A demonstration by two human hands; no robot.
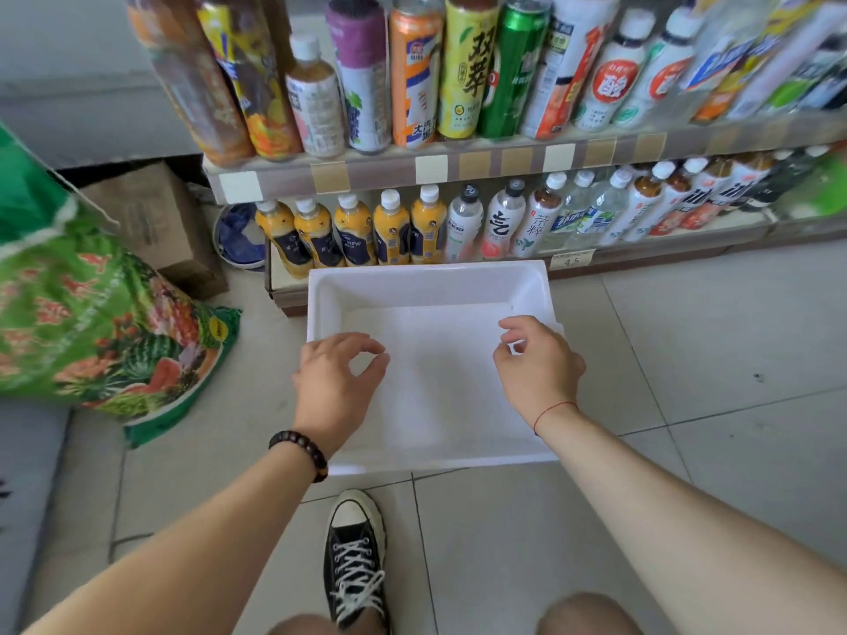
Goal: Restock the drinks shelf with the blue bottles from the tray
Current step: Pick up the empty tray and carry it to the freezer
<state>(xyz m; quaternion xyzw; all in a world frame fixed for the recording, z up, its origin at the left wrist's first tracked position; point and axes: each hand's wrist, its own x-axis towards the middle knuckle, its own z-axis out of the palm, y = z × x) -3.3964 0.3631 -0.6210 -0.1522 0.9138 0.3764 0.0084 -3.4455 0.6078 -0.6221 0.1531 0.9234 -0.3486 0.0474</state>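
A white foam tray (428, 279) lies on the floor against the bottom shelf, and nothing shows inside it. My left hand (337, 382) hovers over the tray's left side with curled, parted fingers holding nothing. My right hand (538, 362) hangs over the tray's right side, fingers loosely bent and apart, also holding nothing. On the bottom shelf (568, 261) behind the tray stands a row of orange-yellow bottles with dark blue labels (353, 231), several side by side, white caps up.
Further drinks fill the bottom shelf to the right (596, 213) and the upper shelf (412, 75). A green printed sack (91, 313) and a cardboard box (156, 217) sit at the left. My black sneaker (355, 556) rests on the tiled floor below the tray.
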